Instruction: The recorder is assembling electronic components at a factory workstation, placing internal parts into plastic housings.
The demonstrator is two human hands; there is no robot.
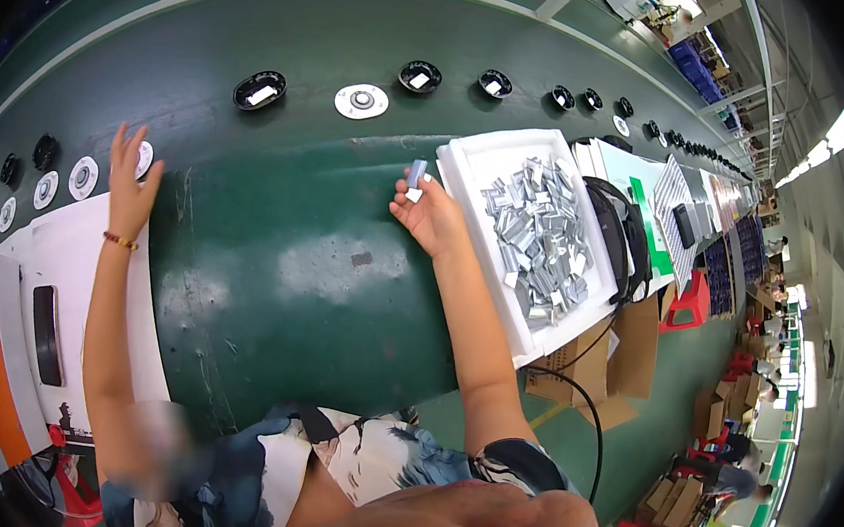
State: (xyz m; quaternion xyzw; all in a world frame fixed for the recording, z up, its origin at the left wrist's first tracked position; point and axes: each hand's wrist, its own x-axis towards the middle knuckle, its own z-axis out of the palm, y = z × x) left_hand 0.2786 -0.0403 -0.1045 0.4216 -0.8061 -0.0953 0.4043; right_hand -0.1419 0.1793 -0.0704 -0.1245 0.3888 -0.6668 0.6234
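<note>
Nearest the camera, both forearms rise from a blue, black and white patterned garment at the lower edge and stretch out over the dark green conveyor tabletop.

The right hand is curled, its fingertips pinched on a small silver-grey metal clip that stands upright above the belt. This hand sits just beside the left rim of a white foam tray, which is filled with a loose heap of the same silver-grey metal clips. The held clip is thus close to the tray, well apart from the other hand.

The left hand, with a beaded bracelet on its wrist, is spread open with fingers extended and holds nothing. Its fingertips reach a round white disc with a metal centre near the belt's left edge; whether they touch it I cannot tell. More white discs and small black round caps lie just to its left, and a white sheet lies under the forearm.

Farther across the belt, a row runs from left to right: a black oval housing with a white insert, a white disc with a grey hub, then more black round housings dwindling toward the far right.

To the right of the tray, a black cable hangs down by brown cardboard boxes.
</note>
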